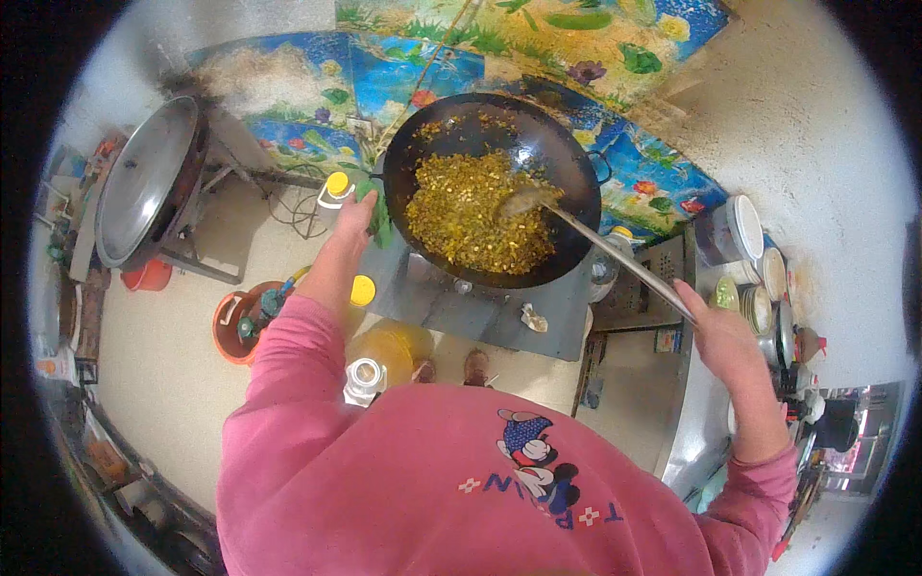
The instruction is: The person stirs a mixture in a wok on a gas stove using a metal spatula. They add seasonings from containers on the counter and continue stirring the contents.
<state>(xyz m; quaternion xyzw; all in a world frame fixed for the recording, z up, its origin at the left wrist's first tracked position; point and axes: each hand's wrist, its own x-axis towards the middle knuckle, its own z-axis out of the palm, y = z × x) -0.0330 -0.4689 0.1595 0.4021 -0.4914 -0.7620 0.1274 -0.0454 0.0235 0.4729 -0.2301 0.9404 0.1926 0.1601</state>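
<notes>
In front of me a large dark wok sits on a grey stove stand. It holds a heap of chopped yellow-brown food, with loose bits stuck high on the far wall. My right hand grips the long metal handle of a cooking ladle or turner. The tool's head rests in the right side of the food and is partly covered. At the wok's left rim, my left hand holds a green cloth or leaf-like pad near the side handle. The grip itself is partly hidden.
A yellow-capped bottle stands just left of my left hand. Below are a big oil jug and an orange bucket. Another wok stands far left. Bowls and a white-lidded tub crowd the right counter.
</notes>
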